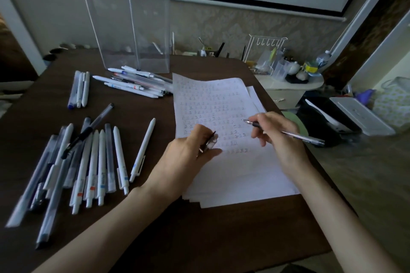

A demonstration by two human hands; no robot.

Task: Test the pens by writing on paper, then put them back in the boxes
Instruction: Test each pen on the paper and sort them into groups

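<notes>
Nearest, two bare forearms reach in over the dark brown surface (pixel 155 232). To the left lies a loose fan of pens (pixel 88 161), white and clear-barrelled, overlapping and mostly pointing away, with a single white pen (pixel 143 148) lying apart just to its right. Right of these sits a stack of paper (pixel 239 179), its lower part blank and its upper part covered in rows of small written marks. The left hand (pixel 188 155) rests on the sheet's left edge, its grip narrow, thumb and fingers pinching a small clear cap (pixel 209 142) with a dark clip. The right hand (pixel 277 137) hovers over the sheet's right side, its grip closed round a clear-barrelled pen (pixel 299 137) held in a writing pose, tip aimed left at the rows of marks; whether the tip touches the paper I cannot tell. Farther back, three pens (pixel 79 89) lie side by side on the left, and a heap of mixed pens (pixel 133 84) lies against the foot of two tall clear boxes (pixel 133 24), which stand upright and touching, almost empty. Beyond the surface's right corner, a low white cabinet (pixel 288 84) carries a wire rack (pixel 264 50) and small jars.
</notes>
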